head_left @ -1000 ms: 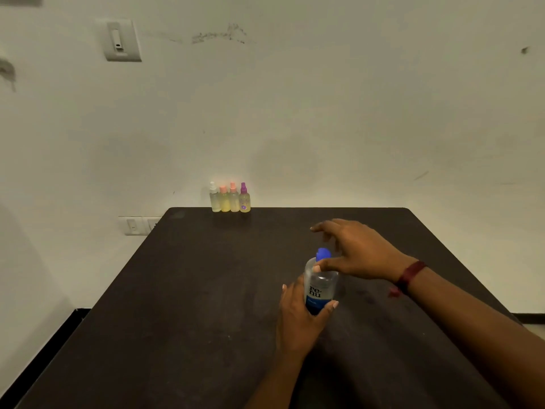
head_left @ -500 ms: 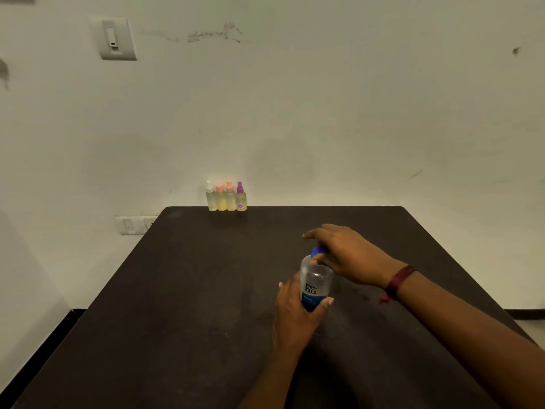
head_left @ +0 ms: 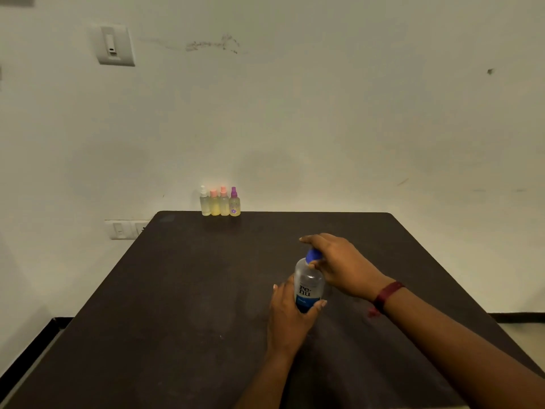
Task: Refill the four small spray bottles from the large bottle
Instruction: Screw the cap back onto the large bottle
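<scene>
**Gripping the cap: bottle held, nothing poured yet**

The table is dark and takes up the lower half of the view. The bottle stands upright on it near the middle, a little toward 3 o'clock. The left hand wraps the bottle's lower body from 6 o'clock, with the thumb across the blue label. The right hand comes in from 3 o'clock and closes its fingers on the blue cap. This looks like the opening step, so I judge the task barely begun. The sprays stand in a tight row of four at 11 o'clock on the far edge, well apart from the hands, tops still on.

Risks from here:
- The bottle is clear plastic and looks soft. Squeezing it hard as the cap comes free could push liquid out over the table.
- If the left hand slackens while the right twists, the bottle may turn with the cap or tip.
- The sprays touch one another at the table's edge. Picking one out carelessly could knock its neighbours over or off the back.
- Their necks look narrow, so pouring straight in may spill.

Around the scene, a pale wall rises behind the table. It carries a switch at 10 o'clock and sockets lower down at 9 o'clock. A dark red band sits on the right wrist. Nothing lies between the bottle and the sprays.
</scene>
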